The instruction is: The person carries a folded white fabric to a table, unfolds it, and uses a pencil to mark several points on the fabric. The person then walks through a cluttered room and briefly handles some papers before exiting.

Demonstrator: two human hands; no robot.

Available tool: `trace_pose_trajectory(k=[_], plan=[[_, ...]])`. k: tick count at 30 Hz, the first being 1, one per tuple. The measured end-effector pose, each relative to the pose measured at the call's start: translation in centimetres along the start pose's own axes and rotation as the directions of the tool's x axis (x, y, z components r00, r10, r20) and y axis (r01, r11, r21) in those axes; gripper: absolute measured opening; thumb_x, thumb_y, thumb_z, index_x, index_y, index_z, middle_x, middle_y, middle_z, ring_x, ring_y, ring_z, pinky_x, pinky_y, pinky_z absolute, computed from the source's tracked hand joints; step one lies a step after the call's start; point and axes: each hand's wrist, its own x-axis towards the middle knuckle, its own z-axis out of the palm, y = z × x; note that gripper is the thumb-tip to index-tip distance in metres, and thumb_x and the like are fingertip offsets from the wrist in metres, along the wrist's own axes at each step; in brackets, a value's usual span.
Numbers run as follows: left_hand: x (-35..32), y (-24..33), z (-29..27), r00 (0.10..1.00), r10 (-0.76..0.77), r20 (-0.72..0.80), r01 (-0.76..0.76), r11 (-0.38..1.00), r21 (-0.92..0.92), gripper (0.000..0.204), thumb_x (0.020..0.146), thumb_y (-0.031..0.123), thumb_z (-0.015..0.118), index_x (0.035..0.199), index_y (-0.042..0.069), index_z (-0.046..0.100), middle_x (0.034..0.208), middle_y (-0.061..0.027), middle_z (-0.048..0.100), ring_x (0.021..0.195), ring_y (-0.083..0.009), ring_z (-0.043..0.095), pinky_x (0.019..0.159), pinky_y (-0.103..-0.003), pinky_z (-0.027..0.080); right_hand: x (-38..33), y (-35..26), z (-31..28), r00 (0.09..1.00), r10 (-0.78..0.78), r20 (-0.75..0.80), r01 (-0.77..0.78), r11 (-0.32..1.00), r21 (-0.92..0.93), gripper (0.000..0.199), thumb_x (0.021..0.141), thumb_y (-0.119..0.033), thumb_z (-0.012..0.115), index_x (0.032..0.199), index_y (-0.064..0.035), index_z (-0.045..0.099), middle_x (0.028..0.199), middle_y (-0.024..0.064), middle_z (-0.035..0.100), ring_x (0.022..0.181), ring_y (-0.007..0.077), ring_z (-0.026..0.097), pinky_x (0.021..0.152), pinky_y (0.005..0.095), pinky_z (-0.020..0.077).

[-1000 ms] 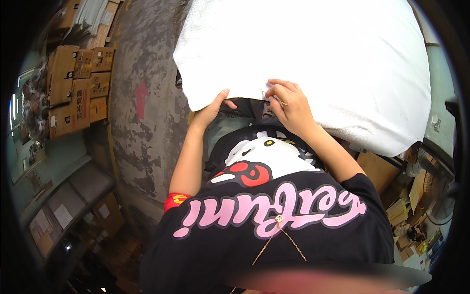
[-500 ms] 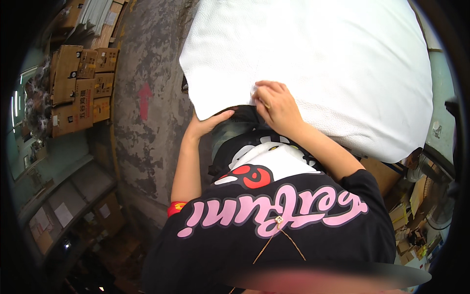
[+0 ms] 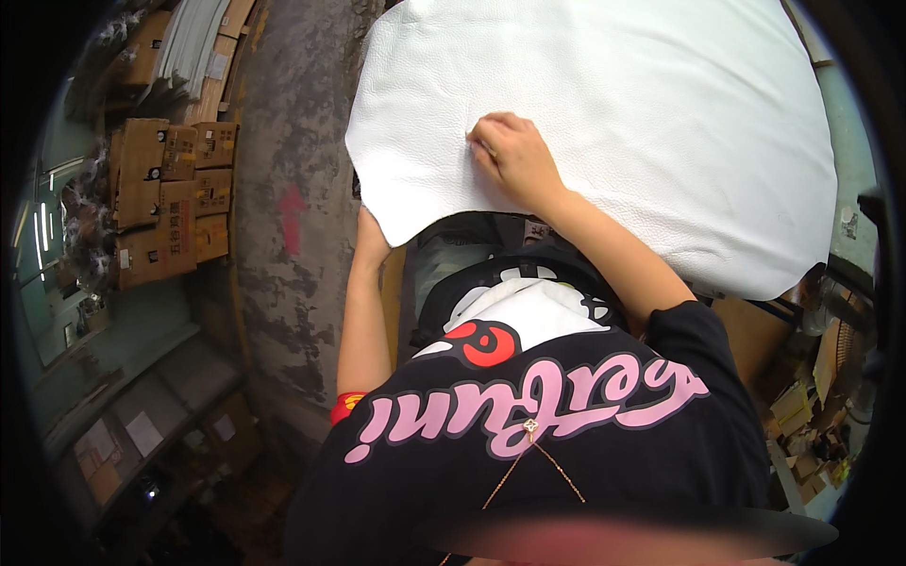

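A large sheet of white leather with a pebbled grain spreads in front of me, its near edge curving past my lap. My right hand is closed in a pinch just over its surface, left of the middle. A small tip shows at the fingertips, too little to name. At the leather's left front corner, my left hand reaches underneath; the leather covers its fingers, so their grip is hidden.
Stacked brown cardboard boxes stand to the left, across a worn grey floor with a faded pink arrow. Papers lie on a grey surface at lower left. Cardboard pieces clutter the lower right.
My right hand has moved up and slightly left, away from the leather's near edge. My left hand has slipped farther under the corner, and its thumb no longer shows on top.
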Motion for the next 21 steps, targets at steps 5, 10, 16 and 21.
trace_pose_trajectory(k=[5, 10, 16, 21], plan=[[0.1, 0.0, -0.4, 0.999, -0.038, 0.037, 0.039, 0.998, -0.052, 0.043, 0.086, 0.008, 0.067, 0.124, -0.005, 0.053, 0.114, -0.0091, 0.063, 0.099, -0.016, 0.059, 0.086, -0.03, 0.049, -3.8, -3.6, -0.1, 0.975, -0.147, 0.165, 0.122, 0.98, 0.155, 0.011, 0.086, -0.014, 0.057, 0.091, -0.0055, 0.059, 0.098, 0.0126, 0.065, 0.103, 0.0288, 0.057, 0.091, 0.0433, 0.0417], [0.0, -1.5, -0.8, 1.0, 0.004, 0.029, -0.002, 0.997, -0.073, 0.039, 0.086, 0.008, 0.068, 0.121, -0.005, 0.056, 0.11, -0.0088, 0.064, 0.097, -0.0153, 0.06, 0.084, -0.03, 0.049, 0.4, -0.8, 0.1, 0.961, 0.18, 0.21, -0.253, 0.878, 0.407, 0.022, 0.093, -0.021, 0.052, 0.101, -0.0061, 0.066, 0.091, 0.0169, 0.066, 0.087, 0.034, 0.063, 0.076, 0.0406, 0.0491], [0.1, -2.1, -0.5, 0.998, -0.033, -0.056, 0.031, 0.999, -0.028, 0.037, 0.086, 0.009, 0.066, 0.12, -0.006, 0.057, 0.11, -0.009, 0.065, 0.098, -0.0156, 0.06, 0.084, -0.029, 0.049, 4.1, 1.8, 2.8, 0.999, 0.049, 0.0, -0.049, 0.997, -0.052, 0.026, 0.098, -0.025, 0.051, 0.114, -0.01, 0.066, 0.114, 0.0097, 0.066, 0.115, 0.0266, 0.057, 0.098, 0.04, 0.0397], [0.1, -2.3, -1.2, 1.0, -0.005, -0.021, 0.003, 0.995, -0.095, 0.038, 0.087, 0.01, 0.066, 0.12, -0.006, 0.056, 0.11, -0.0091, 0.065, 0.098, -0.0164, 0.06, 0.085, -0.03, 0.048, 2.8, 1.1, 4.1, 0.996, 0.023, -0.087, -0.033, 0.993, -0.116, 0.026, 0.097, -0.024, 0.052, 0.111, -0.0086, 0.067, 0.117, 0.0088, 0.065, 0.116, 0.0264, 0.057, 0.098, 0.0409, 0.0382]])
